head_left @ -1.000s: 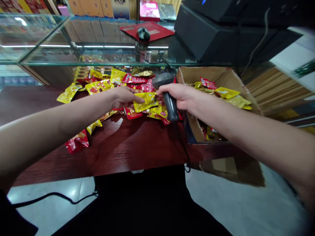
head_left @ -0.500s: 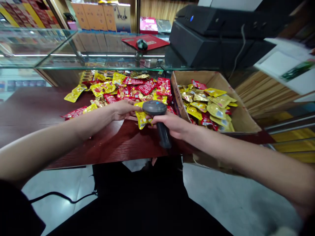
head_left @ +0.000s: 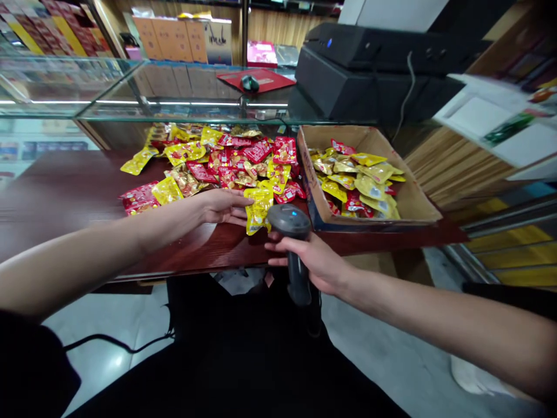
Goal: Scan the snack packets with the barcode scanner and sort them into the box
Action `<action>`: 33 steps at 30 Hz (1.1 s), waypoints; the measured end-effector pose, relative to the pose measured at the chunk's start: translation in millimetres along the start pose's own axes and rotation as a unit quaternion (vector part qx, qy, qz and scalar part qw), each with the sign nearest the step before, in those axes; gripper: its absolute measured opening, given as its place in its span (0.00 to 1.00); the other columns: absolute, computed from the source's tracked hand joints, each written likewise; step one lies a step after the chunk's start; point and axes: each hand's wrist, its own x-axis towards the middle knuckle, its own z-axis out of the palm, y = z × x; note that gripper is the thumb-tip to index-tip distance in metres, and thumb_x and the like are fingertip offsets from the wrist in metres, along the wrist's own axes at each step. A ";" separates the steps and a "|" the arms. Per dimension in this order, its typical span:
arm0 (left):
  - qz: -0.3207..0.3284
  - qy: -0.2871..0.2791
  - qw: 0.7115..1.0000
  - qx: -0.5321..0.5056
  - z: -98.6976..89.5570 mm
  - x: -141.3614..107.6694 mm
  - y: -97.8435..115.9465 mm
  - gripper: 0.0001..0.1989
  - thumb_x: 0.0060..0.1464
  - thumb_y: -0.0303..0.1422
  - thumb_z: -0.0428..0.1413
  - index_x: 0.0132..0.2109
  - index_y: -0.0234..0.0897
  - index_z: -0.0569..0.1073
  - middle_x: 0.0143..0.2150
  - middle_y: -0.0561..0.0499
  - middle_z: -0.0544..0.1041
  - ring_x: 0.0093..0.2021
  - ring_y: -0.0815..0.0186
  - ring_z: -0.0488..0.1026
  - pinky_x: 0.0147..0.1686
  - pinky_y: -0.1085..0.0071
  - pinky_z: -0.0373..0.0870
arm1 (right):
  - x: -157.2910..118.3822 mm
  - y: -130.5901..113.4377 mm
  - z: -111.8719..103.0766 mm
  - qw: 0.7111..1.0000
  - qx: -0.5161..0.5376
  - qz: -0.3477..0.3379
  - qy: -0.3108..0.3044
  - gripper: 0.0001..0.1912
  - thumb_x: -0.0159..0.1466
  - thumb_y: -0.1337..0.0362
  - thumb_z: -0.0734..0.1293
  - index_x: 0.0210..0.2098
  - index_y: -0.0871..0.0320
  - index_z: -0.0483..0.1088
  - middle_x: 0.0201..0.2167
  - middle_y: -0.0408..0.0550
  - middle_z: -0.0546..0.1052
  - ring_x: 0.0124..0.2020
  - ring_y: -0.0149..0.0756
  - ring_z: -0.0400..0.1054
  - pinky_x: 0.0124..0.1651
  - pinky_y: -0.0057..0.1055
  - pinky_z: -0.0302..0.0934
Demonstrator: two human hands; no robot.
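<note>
My left hand [head_left: 226, 207] pinches the left edge of a yellow snack packet [head_left: 260, 212], held up over the front of the brown table [head_left: 174, 249]. My right hand [head_left: 319, 261] is wrapped round the handle of a dark barcode scanner [head_left: 289, 220]; a blue light glows on its top. The scanner's head is just right of the packet, with a small gap between them. Behind my hands spreads a pile of red, yellow and gold snack packets [head_left: 230, 157]. A red packet [head_left: 140, 198] and a yellow one lie left of my left wrist.
An open cardboard box [head_left: 413, 203] with more packets stands at the right of the table. Behind is a glass counter [head_left: 183, 107] bearing a computer mouse [head_left: 250, 83] on a red mat and a black machine [head_left: 348, 81]. White boxes [head_left: 483, 110] stand far right.
My right hand has drawn the scanner down and to the right, away from the packet. The yellow packet, partly covered by the scanner before, now shows nearly whole in my left hand.
</note>
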 end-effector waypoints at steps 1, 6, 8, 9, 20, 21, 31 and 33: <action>0.003 0.005 1.000 0.001 1.1 0.0 -1.8 0.05 0.49 0.24 0.59 0.35 0.35 0.70 0.39 0.44 0.79 0.38 0.58 0.78 0.41 0.56 0.75 | -7.1 4.5 1.4 1.000 -0.001 0.022 -0.012 0.07 0.50 0.68 0.68 0.30 0.60 0.70 0.38 0.50 0.74 0.37 0.37 0.70 0.34 0.33 0.67; 0.031 0.030 0.999 -0.010 5.0 3.9 -0.8 0.04 0.50 0.23 0.57 0.33 0.35 0.69 0.35 0.46 0.79 0.36 0.59 0.78 0.41 0.55 0.74 | -28.7 22.3 8.2 0.997 -0.052 0.040 -0.045 0.07 0.52 0.64 0.68 0.28 0.61 0.67 0.27 0.47 0.72 0.26 0.32 0.68 0.24 0.28 0.62; 0.043 0.033 0.999 -0.004 4.2 7.8 5.9 0.05 0.50 0.23 0.57 0.34 0.35 0.69 0.35 0.46 0.79 0.35 0.61 0.78 0.41 0.55 0.73 | -30.0 22.5 12.0 0.997 -0.071 0.019 -0.037 0.08 0.52 0.63 0.68 0.27 0.61 0.66 0.23 0.44 0.70 0.23 0.30 0.67 0.22 0.26 0.61; 0.049 0.032 0.998 0.001 3.5 9.7 10.3 0.05 0.50 0.23 0.57 0.34 0.35 0.68 0.35 0.46 0.79 0.34 0.61 0.78 0.41 0.54 0.73 | -29.2 21.0 14.2 0.997 -0.078 0.005 -0.028 0.08 0.52 0.63 0.68 0.27 0.61 0.66 0.21 0.43 0.69 0.22 0.29 0.66 0.22 0.26 0.60; 0.048 0.029 0.998 0.027 8.5 3.1 25.6 0.05 0.50 0.24 0.57 0.33 0.36 0.68 0.32 0.49 0.78 0.33 0.62 0.77 0.42 0.55 0.71 | -14.3 14.5 36.6 0.996 -0.084 -0.020 -0.014 0.06 0.53 0.64 0.66 0.26 0.59 0.65 0.18 0.40 0.68 0.19 0.27 0.64 0.23 0.26 0.61; 0.049 0.024 0.998 0.028 8.3 2.0 24.5 0.05 0.50 0.24 0.57 0.33 0.36 0.68 0.32 0.49 0.78 0.33 0.63 0.77 0.42 0.55 0.71 | -14.3 15.0 37.8 0.996 -0.084 -0.019 -0.013 0.07 0.53 0.63 0.66 0.26 0.59 0.65 0.18 0.41 0.68 0.19 0.27 0.64 0.23 0.26 0.61; 0.054 0.028 0.998 0.012 -2.6 0.8 29.3 0.08 0.47 0.24 0.60 0.29 0.38 0.67 0.30 0.51 0.78 0.33 0.62 0.77 0.38 0.60 0.74 | -7.2 10.1 50.3 0.998 -0.047 -0.042 0.022 0.08 0.53 0.62 0.66 0.25 0.60 0.64 0.18 0.42 0.69 0.20 0.29 0.66 0.23 0.27 0.63; 0.061 0.037 0.997 0.013 -3.6 0.8 31.9 0.09 0.47 0.23 0.60 0.28 0.38 0.66 0.28 0.51 0.77 0.31 0.63 0.76 0.37 0.59 0.74 | -3.0 10.4 54.2 0.998 -0.032 -0.055 0.014 0.08 0.53 0.63 0.67 0.25 0.60 0.64 0.18 0.42 0.69 0.21 0.30 0.66 0.23 0.28 0.63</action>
